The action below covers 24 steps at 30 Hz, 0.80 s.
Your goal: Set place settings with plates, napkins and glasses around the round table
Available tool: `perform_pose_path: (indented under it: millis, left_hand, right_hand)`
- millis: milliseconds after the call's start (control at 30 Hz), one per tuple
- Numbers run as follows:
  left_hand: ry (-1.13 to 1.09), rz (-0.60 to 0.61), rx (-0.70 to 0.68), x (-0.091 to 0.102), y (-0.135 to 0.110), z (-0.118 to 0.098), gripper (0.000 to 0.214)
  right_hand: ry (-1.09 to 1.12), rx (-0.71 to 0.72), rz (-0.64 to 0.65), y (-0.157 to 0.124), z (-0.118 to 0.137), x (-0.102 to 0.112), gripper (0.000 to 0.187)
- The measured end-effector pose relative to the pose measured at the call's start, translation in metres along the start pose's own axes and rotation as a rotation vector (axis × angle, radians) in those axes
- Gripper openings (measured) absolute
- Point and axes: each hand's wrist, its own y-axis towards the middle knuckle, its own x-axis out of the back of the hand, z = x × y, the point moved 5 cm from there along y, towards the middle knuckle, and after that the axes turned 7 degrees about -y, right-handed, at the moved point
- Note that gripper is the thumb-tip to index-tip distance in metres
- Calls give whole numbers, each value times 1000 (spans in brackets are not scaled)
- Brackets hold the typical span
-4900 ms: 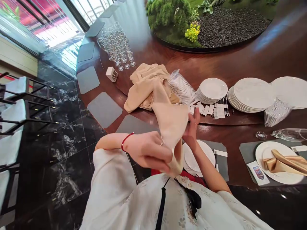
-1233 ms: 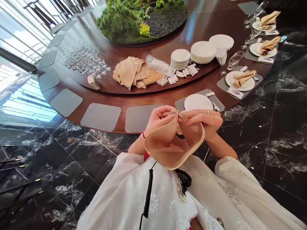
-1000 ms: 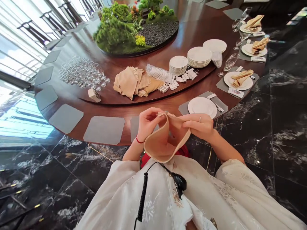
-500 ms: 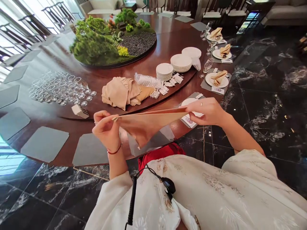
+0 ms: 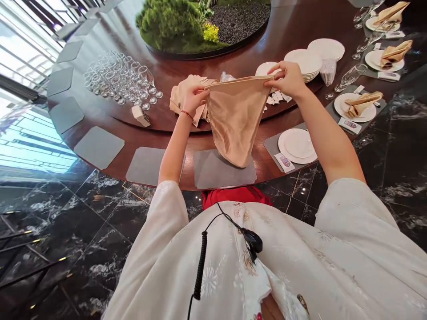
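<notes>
I hold a tan cloth napkin (image 5: 235, 118) stretched out in front of me, folded into a triangle that hangs point down over a grey placemat (image 5: 223, 171). My left hand (image 5: 193, 98) pinches its left top corner. My right hand (image 5: 287, 79) pinches the right top corner, held slightly higher. Both arms are raised above the edge of the round wooden table (image 5: 173, 142). Behind the napkin lies a pile of tan napkins (image 5: 182, 93) on the table's inner turntable.
A white plate (image 5: 298, 146) with a small card sits on the placemat to the right. Stacks of white plates (image 5: 305, 60), several upturned glasses (image 5: 122, 80), laid place settings with folded napkins (image 5: 362, 103), a green centrepiece (image 5: 173, 20) and black marble floor (image 5: 66, 231) surround me.
The napkin went from a curled loop close to my chest to being pulled taut between both hands, then lifted higher and further out so it hangs as a triangle.
</notes>
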Motion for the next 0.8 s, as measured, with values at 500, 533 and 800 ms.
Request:
perform_pose_path:
  millis: [500,533,800]
  left_hand:
    - [-119,233,-106,14,-200,144,35]
    - [-124,245,-35,11,-223,175,34]
    - [-152,157,638,-13,-361,373,35]
  right_hand:
    - [465,-205,188,-267,-60,-101,43]
    - [457,-293,184,-297,-81,-123,45]
    - [384,-798,159,-461,-208,-254,49]
